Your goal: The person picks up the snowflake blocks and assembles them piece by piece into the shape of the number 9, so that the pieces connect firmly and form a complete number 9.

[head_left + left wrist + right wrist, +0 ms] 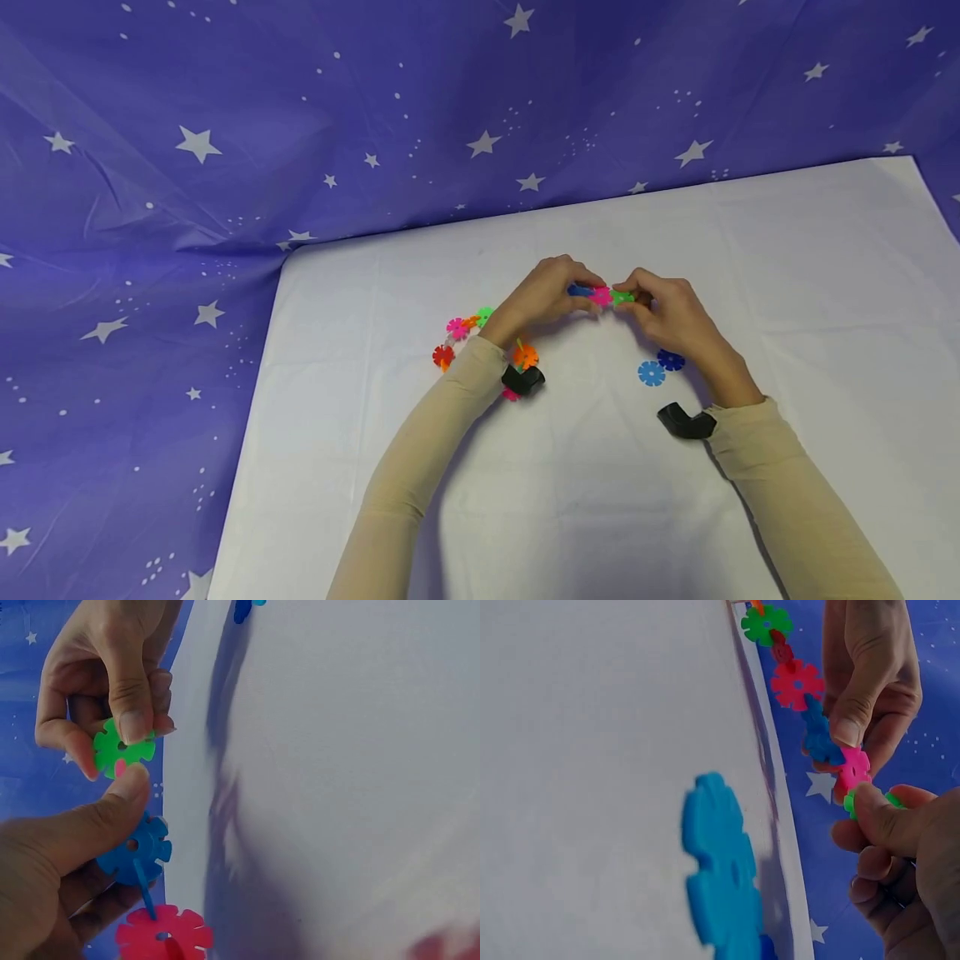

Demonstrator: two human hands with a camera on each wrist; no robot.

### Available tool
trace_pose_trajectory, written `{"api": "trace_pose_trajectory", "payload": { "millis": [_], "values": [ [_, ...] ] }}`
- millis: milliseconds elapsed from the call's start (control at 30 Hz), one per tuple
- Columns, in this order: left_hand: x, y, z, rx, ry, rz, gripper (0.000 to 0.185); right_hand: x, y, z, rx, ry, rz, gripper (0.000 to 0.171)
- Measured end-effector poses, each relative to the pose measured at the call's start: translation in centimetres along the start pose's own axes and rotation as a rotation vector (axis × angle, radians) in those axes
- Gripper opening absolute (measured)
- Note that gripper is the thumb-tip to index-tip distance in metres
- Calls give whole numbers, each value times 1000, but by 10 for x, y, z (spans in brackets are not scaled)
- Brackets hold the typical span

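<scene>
My left hand (551, 287) grips a chain of notched plastic snowflake discs near one end. A pink disc (855, 768) and a blue disc (135, 849) show at its fingers. Between thumb and fingers, my right hand (671, 312) pinches a green disc (124, 748), held edge to edge with the pink one. How deeply their slots join is hidden by the fingertips. Beyond the left hand, the chain continues through a larger pink disc (797, 685), a small red disc (782, 651) and another green disc (767, 625).
Beside the right wrist lie a light blue disc (652, 373) and a dark blue disc (671, 360). More linked discs, including a red one (442, 356) and an orange one (527, 357), curve around the left forearm. A white cloth (570, 500) covers the table; a starry purple curtain (420, 100) hangs behind.
</scene>
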State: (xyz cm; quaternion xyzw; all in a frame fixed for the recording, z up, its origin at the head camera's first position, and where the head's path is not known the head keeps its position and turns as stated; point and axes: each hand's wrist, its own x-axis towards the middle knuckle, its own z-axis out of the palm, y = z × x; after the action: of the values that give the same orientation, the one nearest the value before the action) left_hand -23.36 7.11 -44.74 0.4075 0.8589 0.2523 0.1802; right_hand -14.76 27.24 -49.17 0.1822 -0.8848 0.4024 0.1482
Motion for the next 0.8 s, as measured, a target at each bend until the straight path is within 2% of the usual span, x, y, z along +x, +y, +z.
{"api": "trace_pose_trajectory", "payload": {
  "millis": [200, 500, 667, 800],
  "values": [
    [-2, 1, -2, 53, -21, 15, 40, 0, 0, 3, 1, 13, -1, 23],
    [-2, -4, -4, -51, -53, 55, 40, -2, -5, 6, 20, -4, -12, 28],
    [-2, -1, -3, 3, -50, 50, 39, -1, -4, 7, 12, -3, 0, 29],
    [-3, -3, -3, 54, -62, 1, 40, -2, -2, 4, 15, -83, 34, 32]
  ]
}}
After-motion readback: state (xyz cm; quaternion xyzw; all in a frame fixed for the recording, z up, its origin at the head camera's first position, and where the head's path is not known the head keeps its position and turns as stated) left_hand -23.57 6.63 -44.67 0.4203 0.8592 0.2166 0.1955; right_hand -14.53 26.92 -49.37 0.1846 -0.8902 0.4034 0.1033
